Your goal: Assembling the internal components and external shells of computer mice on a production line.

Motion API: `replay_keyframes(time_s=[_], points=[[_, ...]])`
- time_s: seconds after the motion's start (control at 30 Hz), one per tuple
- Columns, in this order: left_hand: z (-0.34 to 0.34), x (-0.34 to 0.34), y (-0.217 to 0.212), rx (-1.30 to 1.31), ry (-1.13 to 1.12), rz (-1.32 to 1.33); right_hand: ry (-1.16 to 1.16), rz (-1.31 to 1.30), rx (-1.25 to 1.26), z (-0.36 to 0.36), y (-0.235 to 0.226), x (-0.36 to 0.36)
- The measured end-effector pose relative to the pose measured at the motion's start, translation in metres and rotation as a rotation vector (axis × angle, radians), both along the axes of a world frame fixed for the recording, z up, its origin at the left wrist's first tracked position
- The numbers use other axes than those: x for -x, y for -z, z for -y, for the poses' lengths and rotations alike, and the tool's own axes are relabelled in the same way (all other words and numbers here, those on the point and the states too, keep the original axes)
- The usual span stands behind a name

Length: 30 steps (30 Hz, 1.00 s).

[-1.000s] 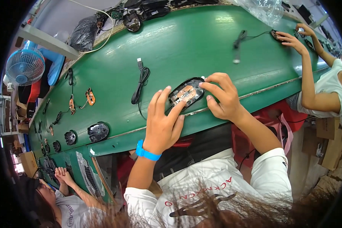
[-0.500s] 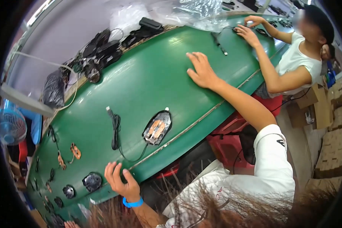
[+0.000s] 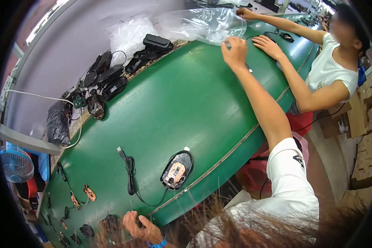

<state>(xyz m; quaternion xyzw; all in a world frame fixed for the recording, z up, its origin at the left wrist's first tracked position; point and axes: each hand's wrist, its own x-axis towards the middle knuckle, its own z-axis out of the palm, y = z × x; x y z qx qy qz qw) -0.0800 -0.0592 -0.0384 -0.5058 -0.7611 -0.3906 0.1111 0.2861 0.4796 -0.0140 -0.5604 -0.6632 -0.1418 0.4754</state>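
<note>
1. Two hands of ours were well apart: our right hand reached out at one o'clock, fingers pinched on the edge of a clear plastic bag.
2. Our left hand sat at six o'clock on the green counter rim, fingers curled over a dark mouse part.
3. The open mouse, circuit board bare and cable attached, lay untouched near the centre; we judged its cover was yet to be fitted.
</note>
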Motion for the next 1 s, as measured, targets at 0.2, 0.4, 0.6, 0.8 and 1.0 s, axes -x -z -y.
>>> replay_keyframes(time_s=[0.2, 0.4, 0.6, 0.8, 1.0], points=[[0.005, 0.014, 0.017, -0.042, 0.046, -0.058, -0.689, 0.002, 0.029, 0.015, -0.002, 0.059], [-0.013, -0.024, -0.017, 0.038, -0.039, 0.020, -0.536, -0.012, 0.448, -0.019, 0.000, 0.046], [-0.010, -0.025, -0.023, 0.084, -0.042, 0.040, -0.197, 0.305, 0.592, -0.035, -0.004, 0.046], [-0.013, -0.027, -0.021, 0.041, -0.030, 0.078, -0.236, 0.098, 0.552, -0.037, -0.001, 0.047], [-0.010, -0.021, -0.023, 0.041, -0.052, 0.029, -0.258, 0.158, 0.292, -0.039, -0.002, 0.056]])
